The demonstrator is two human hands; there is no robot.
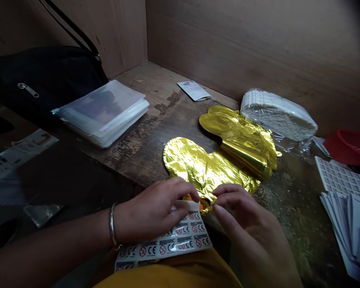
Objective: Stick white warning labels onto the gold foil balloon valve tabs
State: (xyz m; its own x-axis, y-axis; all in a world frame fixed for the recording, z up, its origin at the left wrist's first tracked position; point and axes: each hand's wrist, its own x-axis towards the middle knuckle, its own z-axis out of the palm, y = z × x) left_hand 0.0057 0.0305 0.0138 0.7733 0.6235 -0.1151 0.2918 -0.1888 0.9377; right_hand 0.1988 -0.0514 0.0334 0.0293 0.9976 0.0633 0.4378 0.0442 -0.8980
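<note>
A sheet of CE-mark stickers (186, 242) hangs over the table's front edge and my lap. My left hand (159, 210), a metal bangle at its wrist, lies over the sheet with thumb and forefinger closed at its upper edge. Just beyond is a flat gold foil balloon (195, 164), wrinkled and shiny, partly rolled at its right side. Its near end, beside a small orange patch, lies between my hands. My right hand (249, 224) is at that end, thumb and forefinger drawn together; whatever is between their tips is too small to make out.
Clear plastic sleeves (108, 112) are stacked at the left against a black bag (48, 80). A folded paper leaflet (194, 91) lies at the back. Right of it are a plastic-wrapped white pack (279, 114), a red container (349, 146), sticker sheets (343, 178) and folded papers (348, 232).
</note>
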